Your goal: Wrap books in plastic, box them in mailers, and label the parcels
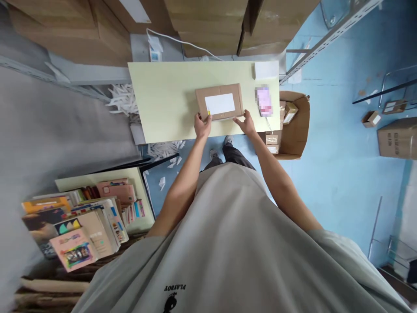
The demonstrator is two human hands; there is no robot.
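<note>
A small brown cardboard box [220,90] with a white label [220,104] on its upper face is over the pale yellow table [163,100]. My left hand [202,126] grips its near left corner, thumb at the front edge and fingers along the side. At the near right corner, my right hand [246,124] holds the box between thumb and fingers. I cannot tell whether the box rests on the tabletop or is slightly raised. To its right lies a phone-like item [263,101], blurred out, with a cord or thin stick at its lower end.
A white stack of labels or paper [266,70] sits at the table's far right corner. Right of the table stands an open carton [298,139] with small boxes inside. Large cartons [205,26] line the shelf behind. Books [94,226] are piled at lower left, near paper scraps [163,150].
</note>
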